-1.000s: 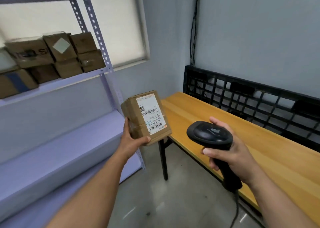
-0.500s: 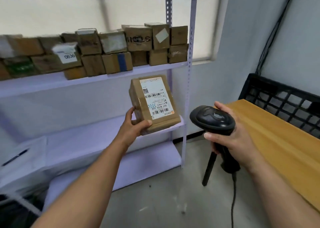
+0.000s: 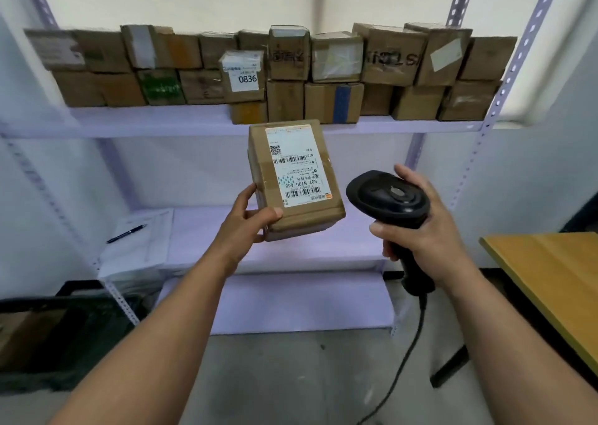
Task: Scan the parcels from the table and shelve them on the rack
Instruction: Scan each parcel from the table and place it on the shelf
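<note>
My left hand grips a small brown cardboard parcel by its lower left corner, its white barcode label facing me. To the right of it, my right hand holds a black corded barcode scanner by the handle, head level with the parcel's lower half. Straight ahead stands the pale metal rack. Its upper shelf carries several stacked brown parcels, one marked 0836. The middle shelf lies behind and below the held parcel.
A paper sheet with a black pen lies on the left of the middle shelf. The wooden table's corner juts in at the right. A dark crate sits on the floor at lower left. The scanner cable hangs toward the floor.
The view has swung left from the table to face the rack squarely. The parcel and scanner stay held in front of me, now closer to the shelves.
</note>
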Demonstrator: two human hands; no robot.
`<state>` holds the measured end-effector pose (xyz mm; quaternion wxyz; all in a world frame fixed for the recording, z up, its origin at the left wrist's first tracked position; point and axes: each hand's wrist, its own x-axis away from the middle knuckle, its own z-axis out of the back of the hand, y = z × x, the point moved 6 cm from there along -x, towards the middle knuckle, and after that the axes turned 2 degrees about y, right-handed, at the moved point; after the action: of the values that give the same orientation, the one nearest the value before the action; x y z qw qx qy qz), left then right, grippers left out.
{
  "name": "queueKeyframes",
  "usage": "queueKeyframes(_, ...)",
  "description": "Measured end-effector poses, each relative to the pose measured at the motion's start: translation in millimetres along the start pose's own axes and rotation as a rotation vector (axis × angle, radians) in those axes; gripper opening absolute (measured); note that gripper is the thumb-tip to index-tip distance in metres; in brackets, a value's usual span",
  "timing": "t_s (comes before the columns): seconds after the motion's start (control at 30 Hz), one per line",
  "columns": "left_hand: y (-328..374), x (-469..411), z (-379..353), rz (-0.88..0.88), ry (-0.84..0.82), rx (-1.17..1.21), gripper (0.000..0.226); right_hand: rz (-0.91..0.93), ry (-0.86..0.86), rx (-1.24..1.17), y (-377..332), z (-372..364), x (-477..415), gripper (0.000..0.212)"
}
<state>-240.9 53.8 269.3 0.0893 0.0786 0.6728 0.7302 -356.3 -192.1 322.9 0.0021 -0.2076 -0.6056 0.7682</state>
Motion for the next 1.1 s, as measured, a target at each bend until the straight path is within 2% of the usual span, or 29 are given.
queueKeyframes(0.2,30,-33,58,-0.056,0.15,-0.023,0.096,0.066,-0.079,-0.072,-1,-40,-64,0.086)
queueKeyframes(0.57,63,-92,180,-0.081,0.405,-0.05,0.073,0.075,-0.244,-0.089,2,-126,-138,0.09)
queueKeyframes(0.73,78,-147,217,-0.024,0.368,-0.068,0.07,0.07,-0.202,-0.083,1,-163,-166,0.089)
queueKeyframes(0.9,87,-199,232,0.003,0.24,-0.169,0.044,0.035,-0.143,-0.065,-3,-195,-187,0.091)
queueKeyframes(0.97,91,-216,233,-0.005,0.241,-0.173,0.046,0.026,-0.124,-0.05,-4,-203,-192,0.091)
queueKeyframes(1.1,90,-243,232,-0.097,0.234,-0.244,0.066,0.015,-0.074,-0.036,1,-214,-200,0.091)
